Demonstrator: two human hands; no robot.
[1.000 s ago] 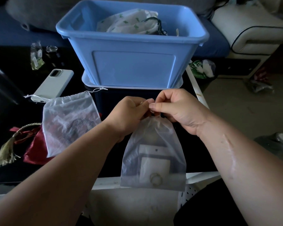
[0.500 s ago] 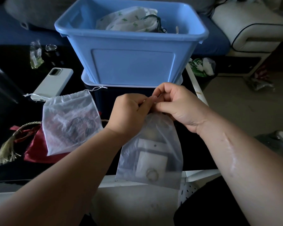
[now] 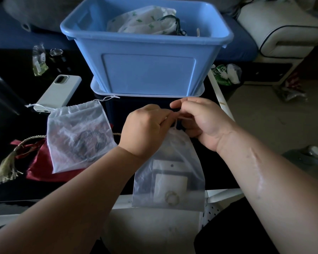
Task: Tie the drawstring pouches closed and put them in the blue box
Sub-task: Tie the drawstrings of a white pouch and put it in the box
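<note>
Table point(image 3: 6, 191): dark top, blue box point(image 3: 149, 72) beyond both hands.
Left hand point(image 3: 145, 132): pinches drawstring point(image 3: 175, 123) at gathered neck of held pouch point(image 3: 170, 173).
Right hand point(image 3: 202, 121): fingers curled, pinching same drawstring, beside left.
Held pouch: hangs below both hands.
Second pouch point(image 3: 77, 136): flat, left of left hand.

The left hand point(image 3: 147, 129) and right hand point(image 3: 204, 121) have raised the sheer pouch point(image 3: 169, 171) nearer the blue box point(image 3: 147, 70). Its neck is now cinched, with the drawstring point(image 3: 175, 124) showing between them.

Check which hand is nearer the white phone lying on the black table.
Left. The left hand sits right of the white phone, pinching the cord of the translucent white drawstring pouch; the right hand pinches it farther right.
</note>
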